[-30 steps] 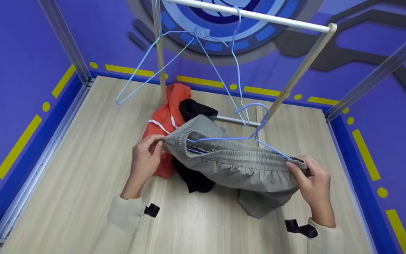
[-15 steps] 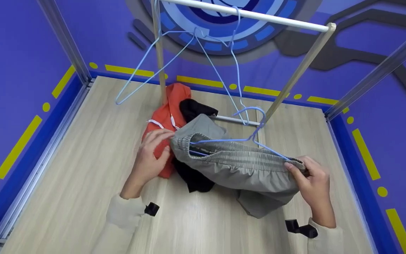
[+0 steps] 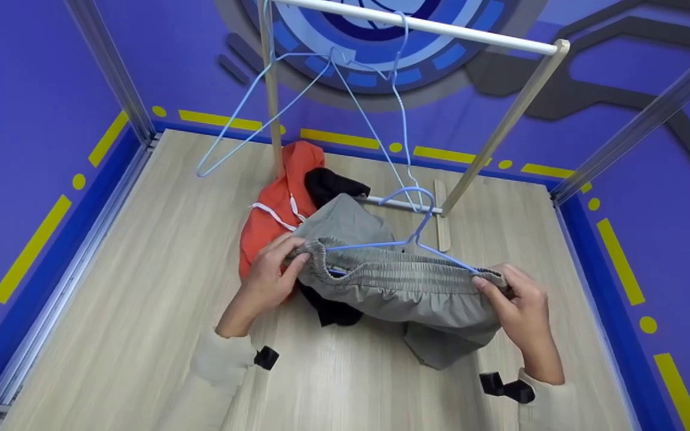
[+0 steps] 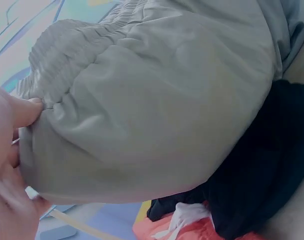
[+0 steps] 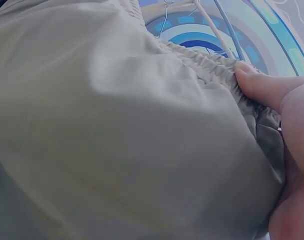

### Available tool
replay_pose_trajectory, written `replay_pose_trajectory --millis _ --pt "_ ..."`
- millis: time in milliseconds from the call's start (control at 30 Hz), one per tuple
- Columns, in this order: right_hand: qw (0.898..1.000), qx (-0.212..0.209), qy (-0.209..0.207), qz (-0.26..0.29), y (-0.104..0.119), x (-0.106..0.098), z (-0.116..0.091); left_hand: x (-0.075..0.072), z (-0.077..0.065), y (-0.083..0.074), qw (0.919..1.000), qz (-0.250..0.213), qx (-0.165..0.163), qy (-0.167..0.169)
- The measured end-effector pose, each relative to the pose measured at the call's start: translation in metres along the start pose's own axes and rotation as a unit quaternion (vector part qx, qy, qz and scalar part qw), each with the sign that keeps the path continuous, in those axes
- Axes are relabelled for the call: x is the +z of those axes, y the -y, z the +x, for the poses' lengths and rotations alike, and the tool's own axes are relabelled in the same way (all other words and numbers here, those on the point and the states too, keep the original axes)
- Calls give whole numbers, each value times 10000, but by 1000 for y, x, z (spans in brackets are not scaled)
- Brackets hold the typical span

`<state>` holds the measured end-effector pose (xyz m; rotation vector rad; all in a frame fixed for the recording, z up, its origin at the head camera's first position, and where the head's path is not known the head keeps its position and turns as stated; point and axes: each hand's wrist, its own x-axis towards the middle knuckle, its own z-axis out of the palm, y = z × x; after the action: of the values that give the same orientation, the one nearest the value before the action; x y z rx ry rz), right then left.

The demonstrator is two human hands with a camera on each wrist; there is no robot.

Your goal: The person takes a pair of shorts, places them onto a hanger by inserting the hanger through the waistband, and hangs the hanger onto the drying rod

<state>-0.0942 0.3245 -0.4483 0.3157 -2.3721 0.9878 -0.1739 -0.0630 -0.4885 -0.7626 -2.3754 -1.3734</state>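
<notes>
Grey elastic-waist pants [image 3: 423, 293] are stretched between my two hands, with the waistband toward the rack. A blue wire hanger [image 3: 369, 245] sits inside the waist opening, its hook standing up above the band. My left hand [image 3: 267, 275] pinches the left end of the waistband between thumb and fingers; in the left wrist view the thumb [image 4: 27, 110] presses on the gathered elastic. At the other end my right hand [image 3: 518, 302] grips the waistband near the hanger's right shoulder, thumb in front. The hanger's lower bar is mostly hidden by the cloth.
Behind the pants stands a clothes rack [image 3: 477, 36] with a white top rod and wooden legs. Light blue hangers [image 3: 234, 120] hang from it. An orange garment [image 3: 279, 197] with white drawstrings and a black garment [image 3: 333, 185] lie on the wooden tabletop [image 3: 141, 281] at the left.
My left hand let go of the waistband's left end, shifted right and pinches it again. The hanger's hook and my right hand have moved slightly left and the hook is lower.
</notes>
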Motion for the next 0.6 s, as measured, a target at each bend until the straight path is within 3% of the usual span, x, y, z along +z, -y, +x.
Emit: replay_pose_trajectory --millis 233,367,600 --pt "10000 -30 81 1 -3 -3 -1 4 1 -2 9992 59 361 -179" --pt "9998 -96 107 114 -2 -9 0 3 1 -3 9981 -216 488 -320" --pt "9992 33 -235 315 -4 -24 -4 0 2 1 9944 -583 594 -653"
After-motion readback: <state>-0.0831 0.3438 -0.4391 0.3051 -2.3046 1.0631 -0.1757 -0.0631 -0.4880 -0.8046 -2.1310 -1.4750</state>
